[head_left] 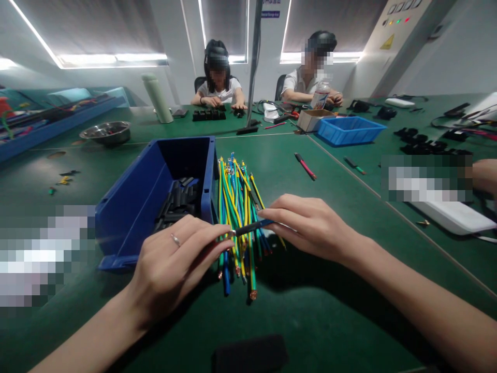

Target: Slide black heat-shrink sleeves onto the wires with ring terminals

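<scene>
Tabletop [341, 191] (green) under wires [233, 191], windows [108, 26] beyond

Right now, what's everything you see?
Deep bin: one, dark blue, left of centre
Tube pieces: many, black, inside bin
Cut wires: many, yellow-green and blue, beside bin
Sleeved wire: one, black and blue, over cut wires
Loose wires: two, red and green, right of cut wires
Block: one, black, front
Bowl: one, silver, back left
Tumbler: one, pale green, right of bowl
Long tray: one, blue, far left
Cardboard box: one, brown, back
Shallow tray: one, bright blue, beside box
Slim case: one, white, right
Small parts: several, black, right, too blurred to name
Table: one, green, underneath
Co-workers: two, white tops, across table
Left hand: one, bare, on sleeved wire
Right hand: one, bare, on sleeved wire
</scene>
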### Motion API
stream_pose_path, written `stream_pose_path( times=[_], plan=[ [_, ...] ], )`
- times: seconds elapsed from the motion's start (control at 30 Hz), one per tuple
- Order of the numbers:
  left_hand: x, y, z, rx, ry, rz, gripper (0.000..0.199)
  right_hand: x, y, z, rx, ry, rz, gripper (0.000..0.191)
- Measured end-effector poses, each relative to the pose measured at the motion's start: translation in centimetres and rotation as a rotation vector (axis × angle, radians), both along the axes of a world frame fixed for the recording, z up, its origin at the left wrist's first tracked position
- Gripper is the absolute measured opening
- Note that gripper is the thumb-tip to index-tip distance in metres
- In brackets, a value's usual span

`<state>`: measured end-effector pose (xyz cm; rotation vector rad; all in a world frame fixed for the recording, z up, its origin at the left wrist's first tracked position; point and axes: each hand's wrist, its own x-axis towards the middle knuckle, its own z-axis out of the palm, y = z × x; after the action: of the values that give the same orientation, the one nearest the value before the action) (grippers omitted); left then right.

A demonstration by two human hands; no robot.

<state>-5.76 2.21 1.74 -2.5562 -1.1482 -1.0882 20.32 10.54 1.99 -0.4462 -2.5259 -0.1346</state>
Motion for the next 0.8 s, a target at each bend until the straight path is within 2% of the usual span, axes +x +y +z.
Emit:
stream_pose_path(
  times=[0.07, 0.1, 0.17, 0.23, 0.3, 0.37, 0.43, 0.5, 0.57, 0.63, 0.7, 0.73, 0.8],
  plan=[
    [0.0, 0.0, -0.1, -0.009, -0.027, 0.046, 0.03, 0.4, 0.9, -0.4, -0.035, 0.043, -0.072, 0.021],
    [0.0, 0.0, -0.1, -0.009, -0.034, 0.062, 0.029, 0.6, 1.4, -0.6, -0.084, 0.061, -0.159, 0.023],
    [0.0, -0.1, -0.2, -0.004, -0.025, 0.058, 0.025, 1.0, 2.5, -0.9, -0.198, 0.03, -0.44, 0.026],
    [0.0, -0.1, -0.2, -0.002, 0.003, 0.027, 0.026, 1.5, 3.4, -1.0, -0.324, -0.187, -0.81, 0.028],
    [0.0, -0.2, -0.2, -0.007, 0.03, 0.011, 0.028, 2.1, 4.2, -1.0, -0.361, -0.264, -0.945, 0.03],
    [0.1, -0.2, -0.2, -0.01, 0.047, 0.012, 0.028, 2.6, 4.7, -1.0, -0.385, -0.314, -1.01, 0.035],
    [0.1, -0.2, -0.1, -0.009, 0.056, 0.018, 0.028, 3.1, 4.9, -0.9, -0.398, -0.351, -1.038, 0.039],
    [0.2, -0.3, -0.1, -0.008, 0.062, 0.021, 0.026, 3.6, 4.8, -0.6, -0.431, -0.382, -1.009, 0.04],
    [0.2, -0.3, -0.1, -0.002, 0.062, 0.027, 0.026, 4.3, 4.5, -0.1, -0.55, -0.403, -0.879, 0.046],
    [0.3, -0.3, -0.1, 0.0, 0.063, 0.031, 0.025, 5.1, 4.2, 0.6, -0.767, -0.399, -0.645, 0.06],
    [0.3, -0.3, 0.0, -0.007, 0.077, 0.034, 0.025, 5.8, 4.1, 1.1, -0.856, -0.396, -0.485, 0.076],
    [0.3, -0.3, 0.0, -0.009, 0.087, 0.039, 0.025, 6.1, 4.1, 1.3, -0.877, -0.398, -0.433, 0.08],
    [0.3, -0.3, 0.0, -0.001, 0.101, 0.047, 0.024, 6.4, 4.2, 1.4, -0.926, -0.393, -0.384, 0.073]
  ],
)
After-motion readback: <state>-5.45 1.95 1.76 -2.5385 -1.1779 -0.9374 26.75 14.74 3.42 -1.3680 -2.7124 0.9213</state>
